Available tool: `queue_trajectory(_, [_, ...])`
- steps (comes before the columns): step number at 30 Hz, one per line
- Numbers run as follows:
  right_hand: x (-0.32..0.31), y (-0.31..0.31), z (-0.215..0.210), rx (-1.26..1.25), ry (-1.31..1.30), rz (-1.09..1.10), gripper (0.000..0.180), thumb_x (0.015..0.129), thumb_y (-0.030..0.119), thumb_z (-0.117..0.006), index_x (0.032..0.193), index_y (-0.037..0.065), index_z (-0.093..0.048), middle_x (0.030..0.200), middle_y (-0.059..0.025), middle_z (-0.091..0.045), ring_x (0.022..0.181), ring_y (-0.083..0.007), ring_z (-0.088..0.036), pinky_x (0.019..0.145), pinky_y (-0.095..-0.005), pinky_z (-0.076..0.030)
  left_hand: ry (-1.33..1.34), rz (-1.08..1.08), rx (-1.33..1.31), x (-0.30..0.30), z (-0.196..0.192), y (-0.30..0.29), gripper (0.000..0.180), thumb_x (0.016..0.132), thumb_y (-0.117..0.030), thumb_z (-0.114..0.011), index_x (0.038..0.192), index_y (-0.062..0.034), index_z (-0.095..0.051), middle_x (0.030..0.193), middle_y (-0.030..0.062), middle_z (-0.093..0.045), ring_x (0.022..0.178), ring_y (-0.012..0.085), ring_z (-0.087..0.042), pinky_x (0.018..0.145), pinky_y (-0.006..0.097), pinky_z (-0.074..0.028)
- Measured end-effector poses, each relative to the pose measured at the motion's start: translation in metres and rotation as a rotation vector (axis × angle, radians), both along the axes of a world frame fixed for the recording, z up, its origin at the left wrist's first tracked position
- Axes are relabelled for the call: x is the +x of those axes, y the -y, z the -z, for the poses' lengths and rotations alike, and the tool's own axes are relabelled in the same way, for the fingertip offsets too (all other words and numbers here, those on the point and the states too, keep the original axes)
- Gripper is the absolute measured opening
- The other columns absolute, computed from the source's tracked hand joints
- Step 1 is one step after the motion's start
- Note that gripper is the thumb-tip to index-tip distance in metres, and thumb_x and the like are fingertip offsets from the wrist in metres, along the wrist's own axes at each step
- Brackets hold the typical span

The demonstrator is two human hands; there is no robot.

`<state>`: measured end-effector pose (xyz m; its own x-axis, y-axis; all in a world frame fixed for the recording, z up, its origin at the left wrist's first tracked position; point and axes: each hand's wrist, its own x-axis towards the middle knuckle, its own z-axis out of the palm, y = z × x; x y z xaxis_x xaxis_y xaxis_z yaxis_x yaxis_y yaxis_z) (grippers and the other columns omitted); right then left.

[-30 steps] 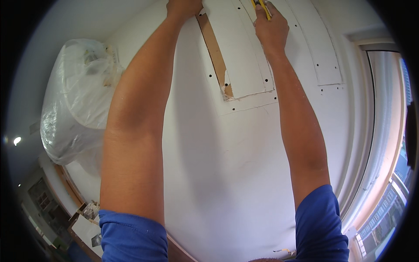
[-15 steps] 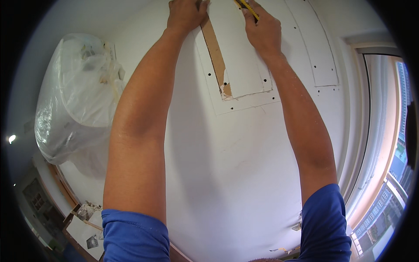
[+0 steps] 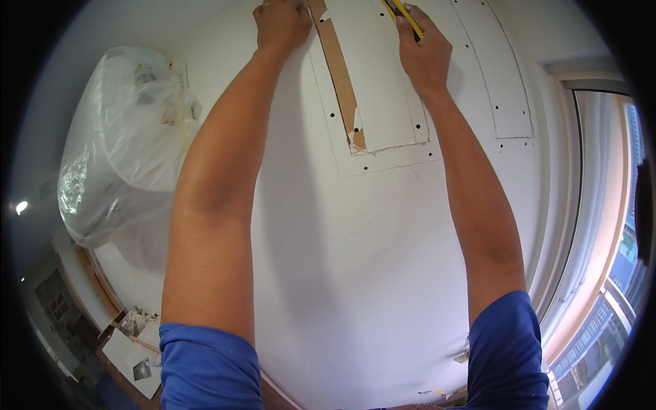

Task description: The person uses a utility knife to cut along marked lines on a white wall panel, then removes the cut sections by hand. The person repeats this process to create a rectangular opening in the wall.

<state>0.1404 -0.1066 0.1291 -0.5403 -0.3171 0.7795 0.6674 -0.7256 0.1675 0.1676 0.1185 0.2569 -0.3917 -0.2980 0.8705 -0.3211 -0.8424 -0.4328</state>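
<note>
Both my arms reach up to a white board surface (image 3: 383, 219) marked with pencil lines and dark screw spots. In my right hand (image 3: 427, 58) is a yellow and black utility knife (image 3: 408, 20), its front end close to the picture's upper edge. My left hand (image 3: 283, 27) is curled against the board beside a long brown strip (image 3: 337, 68), where the white facing is gone. What its fingers hold, if anything, is cut off or hidden. Torn paper edges show at the strip's lower end and near its top. A cut line runs right from the lower end.
Left of my arm, a bulky object (image 3: 119, 150) is wrapped in clear plastic. A window (image 3: 608, 205) with a frame stands on the right, with buildings outside. Low at the left are a cluttered surface (image 3: 130, 359) and a doorway.
My right hand with the knife has moved slightly right and down. My left hand has shifted a little left and up, uncovering more of the strip's top and a white torn patch there.
</note>
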Motion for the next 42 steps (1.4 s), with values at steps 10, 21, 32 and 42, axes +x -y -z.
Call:
queue_trajectory(10, [-0.003, -0.006, 0.004, -0.017, -0.048, -0.077, 0.035, 0.103, 0.018, -0.064, 0.128, -0.007, -0.068, 0.11, -0.0233, -0.076, 0.088, -0.0284, -0.076, 0.078, -0.0355, -0.058, 0.059, -0.075, 0.304, -0.015, 0.054, -0.021, 0.038, 0.106, -0.024, -0.053, 0.136, -0.0045, -0.066, 0.144, 0.0216, -0.062, 0.14, 0.0374, -0.053, 0.117, 0.056, -0.037])
queue_trajectory(21, [-0.003, -0.007, 0.008, -0.037, -0.035, -0.027, 0.037, 0.103, 0.021, -0.065, 0.125, -0.008, -0.068, 0.106, -0.0245, -0.076, 0.087, -0.0306, -0.076, 0.078, -0.035, -0.059, 0.004, -0.307, 0.165, -0.038, 0.037, 0.02, 0.019, 0.093, -0.012, -0.063, 0.089, 0.0024, -0.076, 0.095, 0.0186, -0.073, 0.094, 0.0345, -0.07, 0.091, 0.049, -0.054])
queue_trajectory(32, [0.001, 0.0, 0.004, -0.025, 0.11, -0.036, 0.035, 0.102, 0.02, -0.065, 0.124, -0.007, -0.068, 0.099, -0.0238, -0.076, 0.079, -0.0287, -0.075, 0.07, -0.0358, -0.057, -0.098, -0.351, 0.17, -0.048, 0.021, 0.027, 0.017, 0.084, -0.007, -0.064, 0.085, 0.0057, -0.075, 0.085, 0.0286, -0.073, 0.081, 0.0418, -0.075, 0.075, 0.05, -0.06])
queue_trajectory(42, [-0.002, -0.004, 0.008, 0.0, 0.01, -0.137, 0.034, 0.101, 0.017, -0.066, 0.124, -0.007, -0.069, 0.096, -0.0248, -0.075, 0.078, -0.0278, -0.075, 0.069, -0.0351, -0.057, -0.13, -0.117, 0.071, -0.039, 0.02, 0.023, 0.014, 0.085, -0.004, -0.065, 0.088, 0.0047, -0.076, 0.098, 0.0269, -0.074, 0.095, 0.0439, -0.072, 0.087, 0.05, -0.057])
